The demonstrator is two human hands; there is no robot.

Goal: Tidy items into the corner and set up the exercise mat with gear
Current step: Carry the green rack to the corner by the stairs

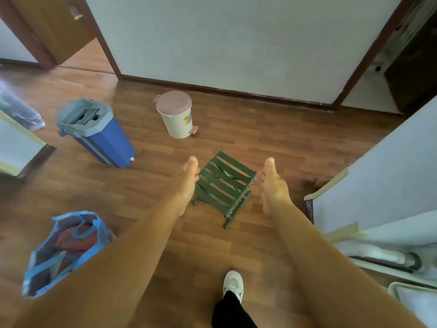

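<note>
A small green slatted stool (224, 185) stands on the wooden floor in the middle of the head view. My left hand (188, 181) reaches toward its left edge with fingers straight, the fingertips close to or just touching the seat. My right hand (272, 183) is stretched out by the stool's right edge, fingers also straight, holding nothing. Both arms extend forward from the bottom of the view.
A blue mop bucket (97, 133) with a grey top stands at the left, a cream pedal bin (176, 114) near the far wall. A blue bag (63, 252) of cloth sits at lower left. White furniture (378, 185) lies to the right. My white shoe (233, 285) is below.
</note>
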